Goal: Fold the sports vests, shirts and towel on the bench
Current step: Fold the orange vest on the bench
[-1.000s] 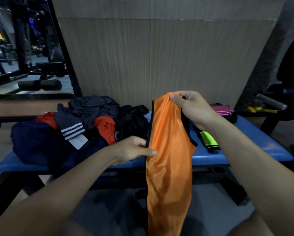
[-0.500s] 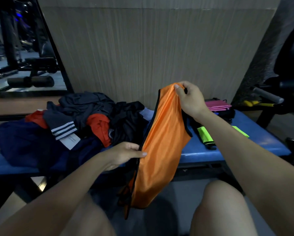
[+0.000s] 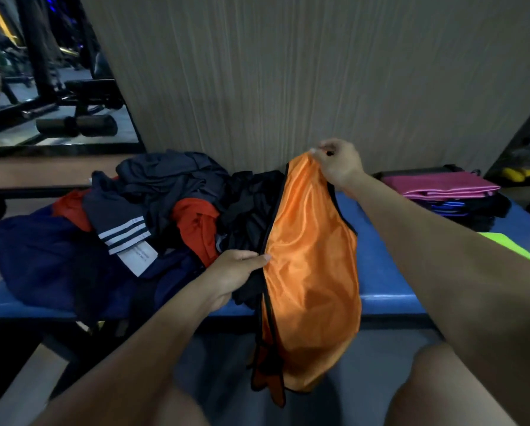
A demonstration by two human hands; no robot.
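An orange sports vest (image 3: 310, 272) with black trim hangs folded lengthwise over the front edge of the blue bench (image 3: 380, 259). My right hand (image 3: 337, 164) pinches its top end above the bench. My left hand (image 3: 236, 272) grips its left black-trimmed edge at mid-height. A heap of unfolded clothes (image 3: 153, 210) in navy, black, grey and red-orange covers the bench's left half. The vest's lower end dangles below the bench between my knees.
A folded pink stack (image 3: 442, 187) over dark items sits at the bench's far right, with a neon yellow-green piece (image 3: 509, 247) nearer me. A wood-grain wall (image 3: 288, 81) stands behind. A mirror (image 3: 48, 75) with gym equipment is at the left.
My right hand has carried the vest's top end farther over the bench. The vest now drapes across the bench's front edge. My left hand keeps its hold on the left edge.
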